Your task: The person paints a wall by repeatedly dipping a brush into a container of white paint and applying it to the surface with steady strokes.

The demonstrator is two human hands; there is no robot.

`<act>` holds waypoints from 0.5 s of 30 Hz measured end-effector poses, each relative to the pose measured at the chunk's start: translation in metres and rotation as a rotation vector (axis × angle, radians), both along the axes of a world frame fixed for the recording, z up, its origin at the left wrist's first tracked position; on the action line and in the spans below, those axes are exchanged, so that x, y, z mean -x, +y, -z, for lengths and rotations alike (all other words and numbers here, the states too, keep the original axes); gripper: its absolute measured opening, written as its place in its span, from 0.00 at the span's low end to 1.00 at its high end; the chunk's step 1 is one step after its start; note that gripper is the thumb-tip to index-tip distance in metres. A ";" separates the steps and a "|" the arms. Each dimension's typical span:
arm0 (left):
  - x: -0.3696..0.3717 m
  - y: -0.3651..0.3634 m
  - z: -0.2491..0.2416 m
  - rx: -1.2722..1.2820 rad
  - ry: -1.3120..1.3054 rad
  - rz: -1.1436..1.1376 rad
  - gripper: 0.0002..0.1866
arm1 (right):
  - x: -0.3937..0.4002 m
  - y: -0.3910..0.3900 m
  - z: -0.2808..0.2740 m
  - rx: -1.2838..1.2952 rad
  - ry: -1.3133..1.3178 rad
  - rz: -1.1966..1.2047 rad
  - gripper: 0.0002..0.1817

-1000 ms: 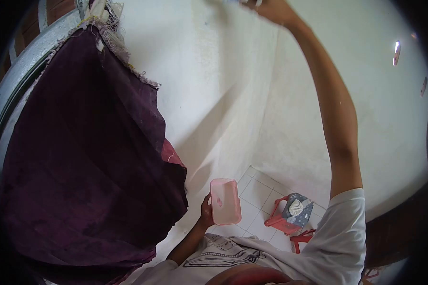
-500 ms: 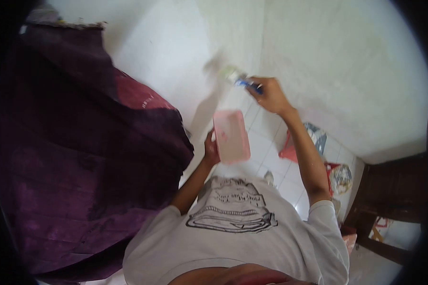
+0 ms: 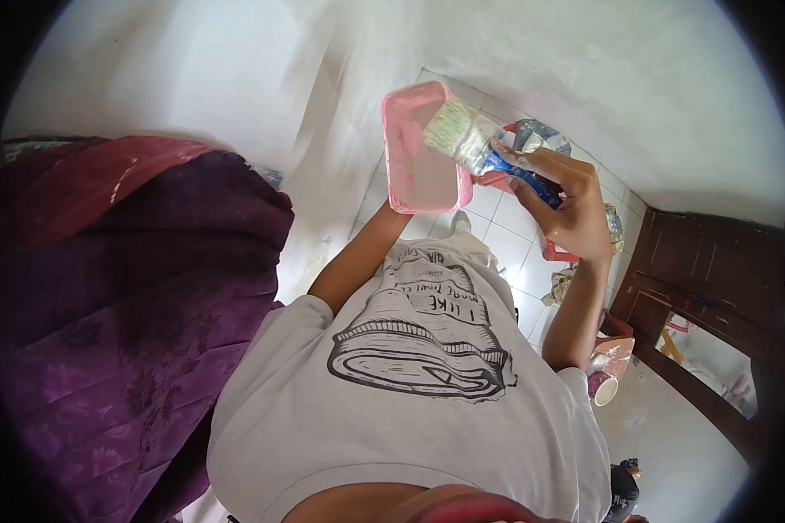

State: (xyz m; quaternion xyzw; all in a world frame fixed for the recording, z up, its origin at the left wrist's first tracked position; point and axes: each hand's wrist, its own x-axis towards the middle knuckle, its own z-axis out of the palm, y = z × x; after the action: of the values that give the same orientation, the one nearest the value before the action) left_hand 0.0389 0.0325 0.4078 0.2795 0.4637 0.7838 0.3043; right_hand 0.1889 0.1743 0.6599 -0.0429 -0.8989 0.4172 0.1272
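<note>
Head view, upper centre: pinches a paintbrush (image 3: 475, 146) by its blue handle (image 3: 500, 162) in the right hand (image 3: 574, 202), leaving bristles (image 3: 447, 127) free over the pink tub (image 3: 396, 157); apparently supports that tub with the left hand, too hidden to tell its grip.

Here's your left forearm (image 3: 358, 257) running up behind the pink tray (image 3: 395, 166), and your left grip is lost back there! The brush (image 3: 473, 150) blocks part of the tray's right rim; whether its bristles touch the inside, you can't tell. Your right grip (image 3: 571, 205) covers part of the blue handle and much of a red stool (image 3: 497, 182) beyond. Over left, the dark border cuts off the purple cloth (image 3: 201, 288). Low right, past your sleeve (image 3: 576, 410), a black shape (image 3: 624, 492) is too small to name.
</note>
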 end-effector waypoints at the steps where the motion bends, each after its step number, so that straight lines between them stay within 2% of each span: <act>1: -0.004 0.004 -0.012 0.023 -0.140 0.072 0.28 | 0.000 0.006 -0.001 -0.037 -0.023 0.028 0.14; 3: -0.019 0.000 -0.026 0.054 -0.303 0.150 0.26 | -0.004 0.012 0.001 0.010 -0.084 0.064 0.13; 4: -0.023 -0.003 -0.031 -0.066 -0.492 0.277 0.28 | -0.004 0.016 0.002 0.012 -0.130 0.058 0.13; 6: -0.026 -0.005 -0.028 -0.188 -0.687 0.392 0.33 | -0.001 0.022 0.007 0.018 -0.184 0.045 0.13; 8: -0.024 -0.006 -0.022 -0.165 -0.674 0.429 0.32 | 0.003 0.027 0.015 -0.149 -0.163 -0.053 0.12; 9: -0.023 -0.006 -0.024 -0.155 -0.671 0.438 0.31 | 0.005 0.027 0.015 -0.139 -0.169 -0.058 0.12; 11: -0.018 -0.003 -0.031 -0.351 -0.822 0.414 0.34 | 0.014 0.026 0.013 -0.258 -0.390 -0.156 0.12; 15: -0.013 0.002 -0.022 -0.459 -0.983 0.525 0.40 | 0.036 0.011 0.061 -0.387 -0.206 -0.271 0.14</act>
State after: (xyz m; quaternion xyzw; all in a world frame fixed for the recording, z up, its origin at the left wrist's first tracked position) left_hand 0.0515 0.0341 0.4294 0.0483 0.0032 0.7999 0.5982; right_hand 0.1532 0.1858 0.5989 0.0609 -0.9677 0.2441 -0.0165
